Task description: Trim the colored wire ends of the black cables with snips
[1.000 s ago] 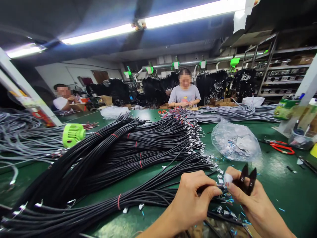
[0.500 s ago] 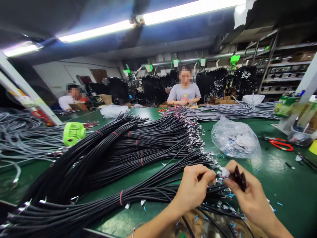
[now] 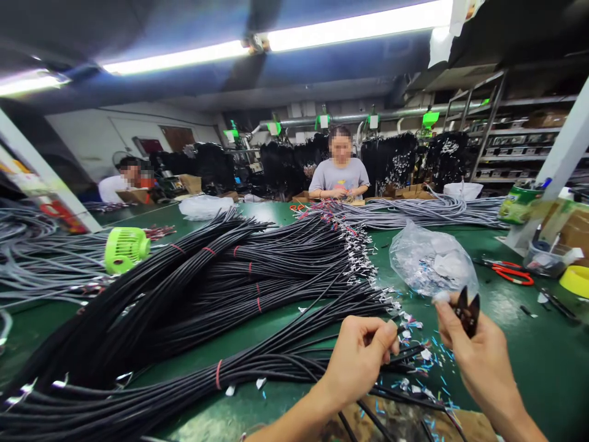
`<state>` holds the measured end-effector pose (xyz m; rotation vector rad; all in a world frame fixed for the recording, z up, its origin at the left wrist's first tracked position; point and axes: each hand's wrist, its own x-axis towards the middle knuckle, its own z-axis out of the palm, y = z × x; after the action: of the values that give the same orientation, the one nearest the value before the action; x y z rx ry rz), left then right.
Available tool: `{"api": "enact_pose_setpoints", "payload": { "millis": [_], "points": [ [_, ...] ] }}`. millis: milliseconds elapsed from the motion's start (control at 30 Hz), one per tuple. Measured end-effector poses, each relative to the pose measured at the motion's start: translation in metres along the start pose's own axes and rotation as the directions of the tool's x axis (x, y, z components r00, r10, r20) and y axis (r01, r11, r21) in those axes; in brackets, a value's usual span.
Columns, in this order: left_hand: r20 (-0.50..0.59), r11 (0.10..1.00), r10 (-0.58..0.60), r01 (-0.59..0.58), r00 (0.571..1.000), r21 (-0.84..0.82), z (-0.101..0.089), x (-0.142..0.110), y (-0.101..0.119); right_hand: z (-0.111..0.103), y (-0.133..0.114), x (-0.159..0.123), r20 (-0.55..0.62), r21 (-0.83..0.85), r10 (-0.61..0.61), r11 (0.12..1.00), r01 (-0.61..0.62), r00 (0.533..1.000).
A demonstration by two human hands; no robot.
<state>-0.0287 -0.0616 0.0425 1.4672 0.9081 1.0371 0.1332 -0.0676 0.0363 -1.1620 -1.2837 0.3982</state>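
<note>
My left hand (image 3: 359, 359) is closed in a pinch around the end of a black cable (image 3: 400, 332), with white and coloured bits of wire just past the fingertips. To its right, my right hand (image 3: 481, 353) has dark-jawed cutting pliers (image 3: 468, 313) in its palm, jaws pointing up and apart. A white scrap (image 3: 442, 297) sticks out between that hand's thumb and forefinger. Beneath my left hand runs a bundle of black cables (image 3: 257, 362) bound with a red tie. Blue and white trimmings (image 3: 435, 362) lie scattered between the two hands.
Tied black cables (image 3: 294, 264) cover the table's middle. Behind my right hand sits a clear plastic bag (image 3: 427, 261) of scraps. Red-handled scissors (image 3: 510, 272) lie at right, a green fan (image 3: 126, 248) at left. A co-worker (image 3: 339, 175) sits opposite, another person (image 3: 119, 184) far left.
My right hand has moved away from my left, rightward, with the pliers and a white scrap. My left hand keeps its pinch on the cable. The view has shifted slightly.
</note>
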Motion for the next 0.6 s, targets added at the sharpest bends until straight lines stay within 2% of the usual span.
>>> {"api": "enact_pose_setpoints", "payload": {
  "millis": [100,200,267,333,433,533,600],
  "points": [
    [-0.006,1.000,0.000,0.000,1.000,-0.007,0.000,0.000,0.000,0.004,-0.009,-0.005,0.116,0.044,-0.016,0.999,0.011,0.993],
    [-0.034,1.000,0.018,-0.018,0.999,0.005,0.002,-0.001,-0.002,0.007,-0.010,-0.011,0.147,0.063,-0.020,0.998,0.011,0.989],
    [-0.064,0.999,0.033,-0.033,0.997,-0.005,0.006,-0.002,-0.005,0.009,-0.005,-0.014,0.148,0.093,0.025,0.995,-0.039,0.989],
    [-0.101,0.998,0.045,-0.050,0.994,-0.044,0.010,-0.003,-0.010,0.011,0.002,-0.017,0.150,0.184,0.126,0.971,-0.153,0.981],
    [-0.119,0.993,0.070,-0.080,0.990,-0.086,0.017,-0.004,-0.017,0.014,0.009,-0.019,0.216,0.328,0.305,0.872,-0.363,0.928],
    [-0.117,0.995,0.087,-0.092,0.989,-0.037,0.016,-0.003,-0.015,0.014,0.006,-0.018,0.318,0.420,0.383,0.764,-0.491,0.867],
    [-0.123,0.995,0.098,-0.097,0.987,0.020,0.012,-0.002,-0.010,0.012,0.000,-0.016,0.428,0.463,0.410,0.666,-0.585,0.806]
  ]
}}
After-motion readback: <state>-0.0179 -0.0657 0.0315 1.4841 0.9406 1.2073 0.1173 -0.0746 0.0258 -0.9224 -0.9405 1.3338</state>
